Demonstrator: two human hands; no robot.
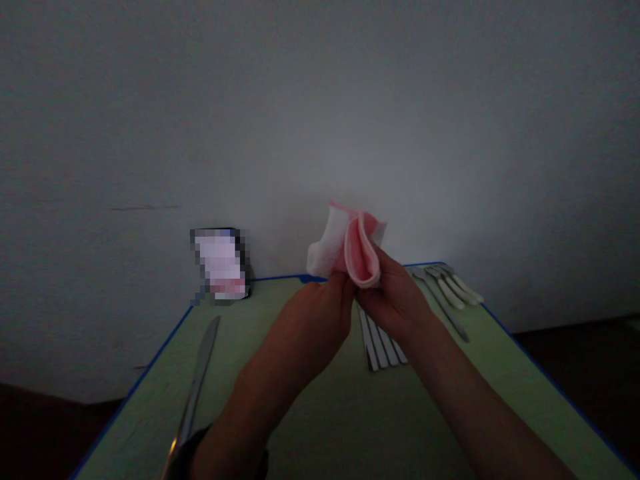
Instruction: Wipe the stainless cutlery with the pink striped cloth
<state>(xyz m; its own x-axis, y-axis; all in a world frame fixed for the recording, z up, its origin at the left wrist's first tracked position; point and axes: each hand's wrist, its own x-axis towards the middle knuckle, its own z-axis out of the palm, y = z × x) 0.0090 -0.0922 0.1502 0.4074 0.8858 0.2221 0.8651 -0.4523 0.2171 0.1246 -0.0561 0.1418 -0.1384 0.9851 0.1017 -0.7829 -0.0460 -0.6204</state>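
Hands, left (315, 313) and right (395, 300), pinch pink napkin (350, 250) (fingertips hidden behind it).

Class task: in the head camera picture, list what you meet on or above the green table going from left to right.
Lone knife → blurred-out object by the wall → left hand → pink-and-white cloth → right hand → cutlery at the far right corner.

napkin (350, 250): I see pink and white cloth, folded into a loose roll
position: raised above the table, upright, pinched at its lower end
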